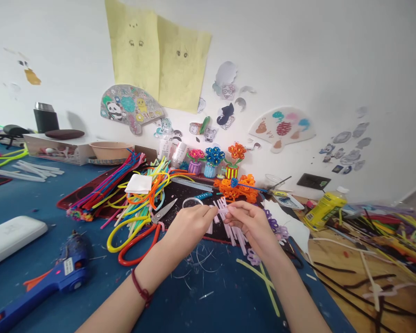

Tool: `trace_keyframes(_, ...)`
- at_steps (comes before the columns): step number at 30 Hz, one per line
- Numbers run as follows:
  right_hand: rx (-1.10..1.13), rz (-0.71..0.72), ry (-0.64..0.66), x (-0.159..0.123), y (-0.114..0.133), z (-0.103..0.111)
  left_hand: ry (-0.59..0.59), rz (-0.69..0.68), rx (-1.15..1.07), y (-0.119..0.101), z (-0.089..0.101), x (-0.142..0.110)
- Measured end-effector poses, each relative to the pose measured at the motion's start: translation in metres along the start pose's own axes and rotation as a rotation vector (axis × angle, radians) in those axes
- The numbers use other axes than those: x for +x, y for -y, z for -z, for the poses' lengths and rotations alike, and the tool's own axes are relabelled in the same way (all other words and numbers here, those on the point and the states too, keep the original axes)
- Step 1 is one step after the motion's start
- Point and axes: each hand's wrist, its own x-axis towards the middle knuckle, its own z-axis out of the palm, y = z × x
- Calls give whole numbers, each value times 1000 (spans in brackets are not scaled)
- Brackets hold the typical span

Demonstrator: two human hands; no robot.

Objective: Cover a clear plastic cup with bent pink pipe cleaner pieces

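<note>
Fingers [203,213] of the left hand [187,229] and right hand [251,226] are pinching a pale pipe-cleaner bundle [222,208] (stems splayed) from both sides — both grips closed, the bundle hanging above the black mat [180,196] on the blue worktop [31,217].

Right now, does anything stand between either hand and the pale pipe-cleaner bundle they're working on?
Nothing visible does: the left hand and the right hand both pinch the pale pipe-cleaner bundle directly, with no other object between.

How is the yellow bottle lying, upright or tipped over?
Tipped over: the yellow bottle lies on its side, its white cap pointing toward the wall rather than up.
</note>
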Motion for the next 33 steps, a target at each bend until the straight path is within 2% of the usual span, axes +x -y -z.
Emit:
trace_keyframes(6,-2,32,10,0,-1,1,-174,32,63,6,-7,0)
trace_keyframes(11,-20,63,34,1,0,3,-216,13,43,7,-10,-1)
trace_keyframes(17,-72,129,39,0,0,0,-262,89,-94,4,-9,1)
trace_keyframes(21,-107,235,-18,0,-1,-2,-281,212,-276,1,-9,4)
trace_keyframes(23,-165,294,-42,0,-1,-1,-246,299,-389,0,-7,6)
trace_keyframes(26,-293,374,-33,0,-2,1,-129,395,-529,0,-1,10)
trace_keyframes(29,-371,404,27,0,-4,1,-56,413,-579,-1,4,12)
trace_keyframes(33,-358,395,88,-1,-7,-2,42,407,-574,-1,4,12)
